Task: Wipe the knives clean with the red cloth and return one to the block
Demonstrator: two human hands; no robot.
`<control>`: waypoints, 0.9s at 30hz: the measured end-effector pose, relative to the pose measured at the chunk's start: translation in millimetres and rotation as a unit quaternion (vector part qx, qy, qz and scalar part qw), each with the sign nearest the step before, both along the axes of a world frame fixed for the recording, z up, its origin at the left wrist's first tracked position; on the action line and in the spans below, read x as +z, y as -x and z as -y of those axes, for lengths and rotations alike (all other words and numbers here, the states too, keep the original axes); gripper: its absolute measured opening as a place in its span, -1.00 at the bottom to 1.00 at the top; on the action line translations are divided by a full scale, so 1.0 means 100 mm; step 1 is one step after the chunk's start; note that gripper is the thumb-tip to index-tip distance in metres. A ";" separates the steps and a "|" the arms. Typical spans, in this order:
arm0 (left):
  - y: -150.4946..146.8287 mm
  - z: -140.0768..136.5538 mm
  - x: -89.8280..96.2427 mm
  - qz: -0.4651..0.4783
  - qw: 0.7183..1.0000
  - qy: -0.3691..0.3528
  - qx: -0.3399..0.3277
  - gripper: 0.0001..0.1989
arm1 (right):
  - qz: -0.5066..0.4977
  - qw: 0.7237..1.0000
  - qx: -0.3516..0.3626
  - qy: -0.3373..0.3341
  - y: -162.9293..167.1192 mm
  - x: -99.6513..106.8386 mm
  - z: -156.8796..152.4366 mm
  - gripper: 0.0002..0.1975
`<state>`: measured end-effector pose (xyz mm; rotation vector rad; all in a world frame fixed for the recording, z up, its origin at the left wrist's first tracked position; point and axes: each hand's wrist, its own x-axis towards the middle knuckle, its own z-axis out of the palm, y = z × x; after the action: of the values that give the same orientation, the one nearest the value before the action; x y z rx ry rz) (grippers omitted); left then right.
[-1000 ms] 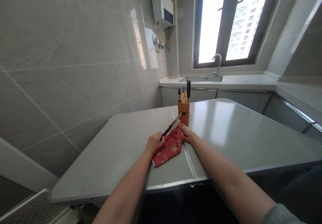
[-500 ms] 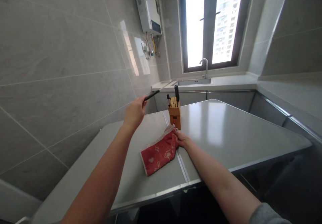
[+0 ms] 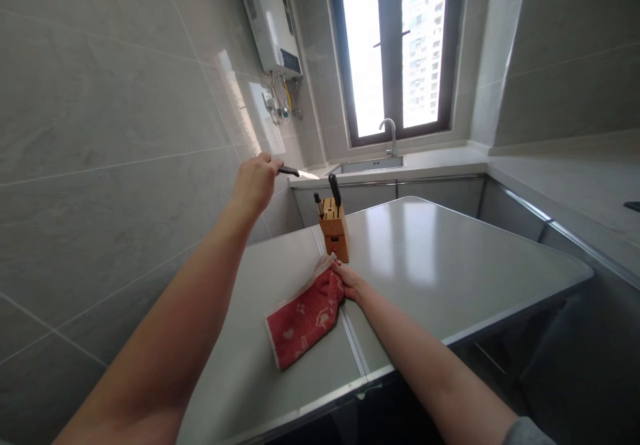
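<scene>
Tiled kitchen corner, grey tabletop (image 3: 425, 245): the knife has gone up off the cloth and now hangs in the air beside the knife block.

Against the tiled wall, with the window and sink behind, the tabletop carries a red patterned cloth (image 3: 303, 318) near its front edge, lying along the centre seam, and a wooden knife block (image 3: 336, 230) further back on that seam with two black handles standing in it. A second ago the left hand (image 3: 255, 182) held the knife low, its blade across the cloth; it has since risen well clear and is now closed round the black knife handle (image 3: 289, 171), level with the top of the block and to its left, blade barely visible. The right hand (image 3: 349, 281) stays curled on the cloth's far end, pinning it just in front of the block. Judging by this, the wiping looks finished.
</scene>
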<state>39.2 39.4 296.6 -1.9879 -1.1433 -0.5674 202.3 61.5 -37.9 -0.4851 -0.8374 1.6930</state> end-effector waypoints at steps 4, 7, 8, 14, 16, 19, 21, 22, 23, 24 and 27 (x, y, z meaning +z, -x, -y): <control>-0.08 -0.07 0.02 -0.051 0.999 0.016 -0.004 -0.67 | -0.037 0.999 -0.010 0.028 0.04 0.00 0.02 -0.48; -0.16 -0.11 0.01 -0.085 0.996 0.029 -0.030 -0.66 | -0.047 0.998 0.001 0.037 0.07 0.02 0.03 -0.47; -0.19 -0.12 -0.01 -0.096 0.994 0.034 -0.037 -0.65 | -0.050 0.998 0.004 0.040 0.08 0.02 0.04 -0.47; -0.34 -0.20 -0.14 -0.127 0.989 0.062 -0.044 -0.62 | -0.067 0.997 0.007 0.047 0.10 0.03 0.04 -0.47; -0.37 -0.23 -0.16 -0.133 0.988 0.064 -0.052 -0.62 | -0.070 0.997 0.005 0.044 0.10 0.02 0.04 -0.48; -0.41 -0.25 -0.14 -0.145 0.986 0.065 -0.060 -0.61 | -0.064 0.997 0.000 0.043 0.10 0.00 0.05 -0.50; -0.43 -0.26 -0.10 -0.152 0.984 0.065 -0.061 -0.61 | -0.054 0.998 0.001 0.042 0.10 0.00 0.05 -0.50; -0.44 -0.26 -0.08 -0.156 0.984 0.064 -0.061 -0.62 | -0.050 0.998 0.003 0.042 0.10 0.00 0.06 -0.50; -0.45 -0.26 -0.06 -0.159 0.983 0.064 -0.061 -0.62 | -0.046 0.998 0.006 0.040 0.11 0.00 0.06 -0.50; -0.46 -0.26 -0.04 -0.163 0.983 0.063 -0.060 -0.63 | -0.042 0.998 0.009 0.038 0.11 0.00 0.07 -0.50; -0.51 -0.25 0.00 -0.178 0.981 0.055 -0.055 -0.63 | -0.027 0.999 0.009 0.037 0.12 0.01 0.08 -0.49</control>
<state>89.9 64.6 296.9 -2.1498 -0.8642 -0.1904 190.5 53.4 -36.6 -0.4815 -0.7448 1.7507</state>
